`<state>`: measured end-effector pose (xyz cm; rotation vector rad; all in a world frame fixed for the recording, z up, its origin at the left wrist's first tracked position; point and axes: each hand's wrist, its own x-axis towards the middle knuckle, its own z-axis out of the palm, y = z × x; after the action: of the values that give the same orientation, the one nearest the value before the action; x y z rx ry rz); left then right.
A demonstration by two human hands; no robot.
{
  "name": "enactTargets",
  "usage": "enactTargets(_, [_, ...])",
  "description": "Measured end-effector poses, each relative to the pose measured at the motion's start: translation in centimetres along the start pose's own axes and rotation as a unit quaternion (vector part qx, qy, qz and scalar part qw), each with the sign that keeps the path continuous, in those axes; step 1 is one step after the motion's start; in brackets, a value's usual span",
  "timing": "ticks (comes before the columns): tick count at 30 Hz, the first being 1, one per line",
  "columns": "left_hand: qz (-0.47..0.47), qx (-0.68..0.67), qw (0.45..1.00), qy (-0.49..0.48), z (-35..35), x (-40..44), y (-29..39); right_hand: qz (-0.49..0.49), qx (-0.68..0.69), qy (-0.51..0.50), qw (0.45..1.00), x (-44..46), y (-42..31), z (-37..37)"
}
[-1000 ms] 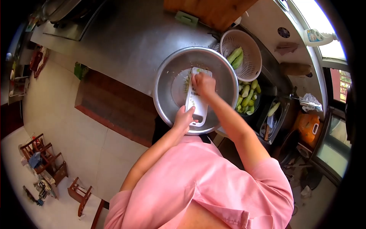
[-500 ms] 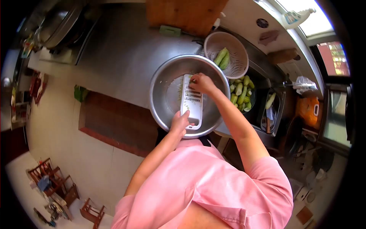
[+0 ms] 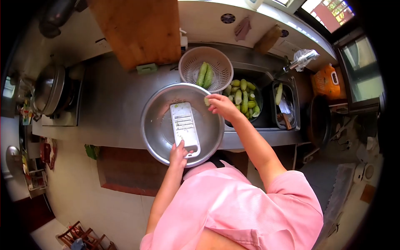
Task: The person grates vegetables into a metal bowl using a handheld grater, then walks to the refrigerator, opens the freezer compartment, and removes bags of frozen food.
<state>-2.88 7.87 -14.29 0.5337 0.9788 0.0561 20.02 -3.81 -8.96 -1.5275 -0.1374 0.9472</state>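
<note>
A white grater (image 3: 179,111) slants inside a large steel basin (image 3: 152,121), its handle end near the basin's front. My left hand (image 3: 178,156) is closed on that handle end. Pinched in the fingertips of my right hand (image 3: 225,106) is a small pale-green cucumber piece (image 3: 206,101), over the basin's right side and apart from the grater. Bits of green shreds lie in the basin near the grater's far end.
Behind the basin stands a white colander (image 3: 187,62) with green cucumbers (image 3: 204,76). Several cucumbers (image 3: 245,100) fill a bowl in the sink. Farther right, a small tub holds one cucumber (image 3: 278,94) and a wooden-handled knife (image 3: 286,121). A cutting board (image 3: 137,31) leans against the wall.
My right hand has lifted off the grater and moved right to the basin's edge with the cucumber piece. My left hand still grips the grater. The view has turned, showing more of the sink and wall.
</note>
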Motion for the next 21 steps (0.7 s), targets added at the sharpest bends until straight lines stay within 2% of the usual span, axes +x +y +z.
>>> enactTargets(3, [-0.006, -0.003, 1.000, 0.021, -0.1, 0.1, 0.0, 0.016, 0.098, 0.025, 0.995, -0.7, 1.6, -4.8])
enactTargets(4, [-0.005, 0.007, 1.000, -0.007, -0.5, 0.4, 0.0, 0.013, 0.106, 0.036, 0.994, -1.2, 2.4, -6.0])
enactTargets(6, [0.003, 0.022, 0.999, 0.025, -0.7, 0.8, -0.3, 0.057, 0.153, 0.073, 0.984, -2.6, 4.3, -8.2])
enactTargets(10, [0.010, 0.031, 0.999, 0.019, -0.4, 0.4, -0.1, 0.171, 0.128, 0.131, 0.968, -4.4, 8.8, -10.8])
enactTargets(11, [0.017, 0.035, 0.999, 0.025, -0.2, 0.4, 0.1, 0.170, 0.134, 0.124, 0.968, -4.0, 9.0, -11.2])
enactTargets(14, [0.012, 0.039, 0.999, 0.032, -0.5, 0.2, 0.0, 0.083, 0.177, 0.135, 0.971, -3.3, 7.3, -11.1])
enactTargets(16, [0.011, 0.032, 0.999, 0.028, -0.4, 0.4, -0.1, 0.025, 0.160, 0.139, 0.977, -1.3, 4.7, -10.6])
enactTargets(18, [0.012, 0.036, 0.999, 0.025, -0.4, 0.4, -0.2, -0.057, 0.181, 0.104, 0.976, 0.3, 1.3, -9.9])
enactTargets(19, [0.015, 0.034, 0.999, 0.024, -0.4, 0.4, -0.3, -0.056, 0.184, 0.105, 0.976, 0.5, -0.3, -9.7])
enactTargets(21, [0.016, 0.036, 0.998, 0.039, -0.2, 0.2, -0.3, -0.116, 0.180, 0.110, 0.971, 0.7, -2.7, -9.7])
